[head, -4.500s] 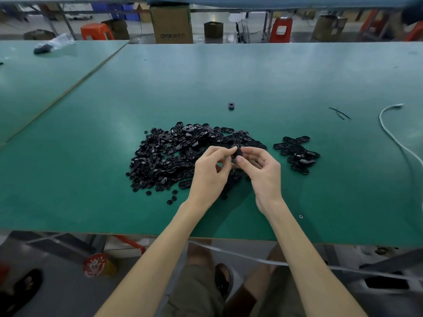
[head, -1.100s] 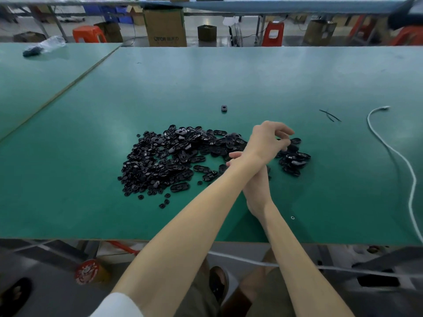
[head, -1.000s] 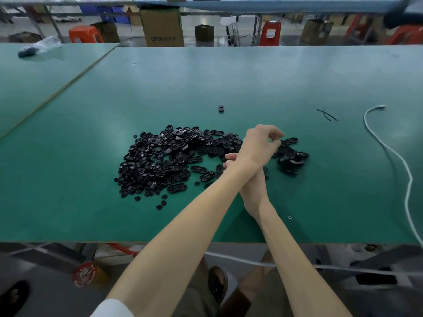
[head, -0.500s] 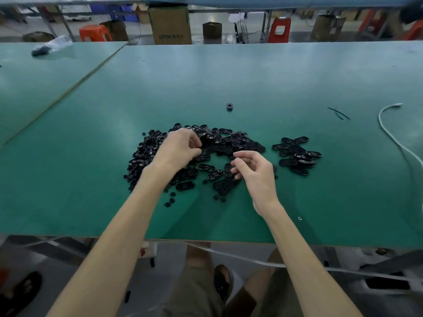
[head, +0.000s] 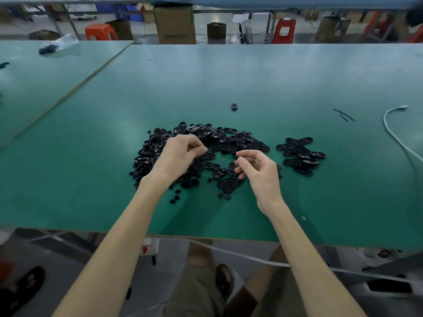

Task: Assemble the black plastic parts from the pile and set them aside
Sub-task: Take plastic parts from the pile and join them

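Remaining: most, seemingly; big pile of black plastic parts (head: 219, 143), mid green bench (head: 274, 76).
Set aside: small cluster of black oval plastic pieces (head: 299, 154), just right of it.
Hands: left hand (head: 180, 154) bunched over pile, grip unclear; right hand (head: 258, 170) slack, empty.

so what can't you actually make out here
All from the head view:
Left hand: whether its fingertips pinch a part, since they blend into the black pile.
Pile parts under that hand: hidden by it.
Set-aside group: whether those pieces are assembled, too small to tell.
White cable: cut off by the right edge.
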